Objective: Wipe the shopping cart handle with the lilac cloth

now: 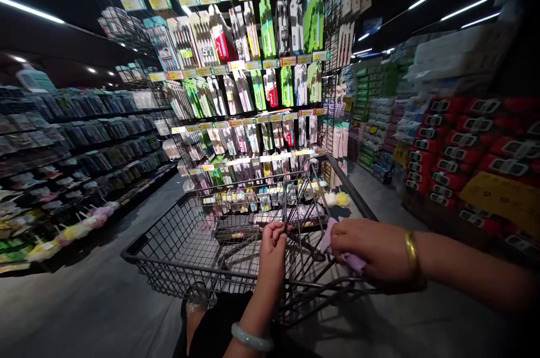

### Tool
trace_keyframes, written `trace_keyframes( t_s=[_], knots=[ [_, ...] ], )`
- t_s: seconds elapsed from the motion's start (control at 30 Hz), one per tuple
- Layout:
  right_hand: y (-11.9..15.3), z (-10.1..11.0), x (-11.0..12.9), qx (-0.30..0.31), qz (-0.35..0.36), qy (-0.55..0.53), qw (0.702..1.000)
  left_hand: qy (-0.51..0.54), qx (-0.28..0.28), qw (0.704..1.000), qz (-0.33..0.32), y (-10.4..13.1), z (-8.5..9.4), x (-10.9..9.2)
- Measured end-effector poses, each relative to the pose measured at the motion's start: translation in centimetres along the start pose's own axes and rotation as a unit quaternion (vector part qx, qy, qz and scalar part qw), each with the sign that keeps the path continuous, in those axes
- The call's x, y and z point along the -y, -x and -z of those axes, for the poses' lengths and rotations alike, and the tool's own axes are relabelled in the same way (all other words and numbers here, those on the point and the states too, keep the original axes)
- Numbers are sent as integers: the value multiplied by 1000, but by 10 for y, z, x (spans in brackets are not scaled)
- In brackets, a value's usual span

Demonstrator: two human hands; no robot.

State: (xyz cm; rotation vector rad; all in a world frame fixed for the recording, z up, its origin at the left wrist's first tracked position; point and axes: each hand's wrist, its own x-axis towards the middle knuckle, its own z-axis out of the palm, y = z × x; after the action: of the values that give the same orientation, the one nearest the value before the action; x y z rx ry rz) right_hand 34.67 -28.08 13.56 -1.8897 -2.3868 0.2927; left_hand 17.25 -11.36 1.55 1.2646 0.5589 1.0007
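Evidently light, soft and limp, the lilac cloth (pixel 355 263) is bunched in the grasp of the right hand (pixel 379 248) over the wire cart (pixel 353 189), likely best held by its gathered middle; whether the curled left hand (pixel 272 251) grips anything, I cannot tell.

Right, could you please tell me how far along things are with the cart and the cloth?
Already done: the cart stands before the display rack, and the lilac cloth is picked up. In hand: the right hand grips it by the cart's side; the left hand is curled, nothing visible in it. Left: I can't tell; no finished or unfinished stretch stands out.
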Motion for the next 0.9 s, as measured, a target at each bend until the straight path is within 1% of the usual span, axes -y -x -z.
trace_keyframes(
  t_s=[0.07,0.13,0.23,0.3,0.43,0.53,0.6,0.7,0.8,0.9],
  knots=[
    [-16,5,-14,10,-15,32,999,1,20,1000,10,1,-1,-2],
    [-39,11,-37,13,-47,68,996,-7,33,999,21,2,-1,-6],
    [-80,18,-85,20,-103,102,989,-19,35,999,36,6,-3,-14],
    [-108,23,-121,26,-139,119,983,-16,27,999,42,8,-4,-16],
    [-156,30,-185,9,-211,129,969,-1,-4,999,37,8,-4,-9],
    [-182,32,-221,-2,-264,128,956,-11,-3,999,41,5,1,-2],
    [-195,32,-238,-3,-286,123,950,-24,10,999,48,2,6,2],
    [-210,30,-254,-6,-309,119,943,-37,21,998,52,-1,10,6],
    [-219,26,-262,-20,-326,121,937,-42,16,998,51,-7,9,10],
    [-222,24,-264,-26,-327,124,937,-40,23,998,51,-13,3,12]
  ],
)
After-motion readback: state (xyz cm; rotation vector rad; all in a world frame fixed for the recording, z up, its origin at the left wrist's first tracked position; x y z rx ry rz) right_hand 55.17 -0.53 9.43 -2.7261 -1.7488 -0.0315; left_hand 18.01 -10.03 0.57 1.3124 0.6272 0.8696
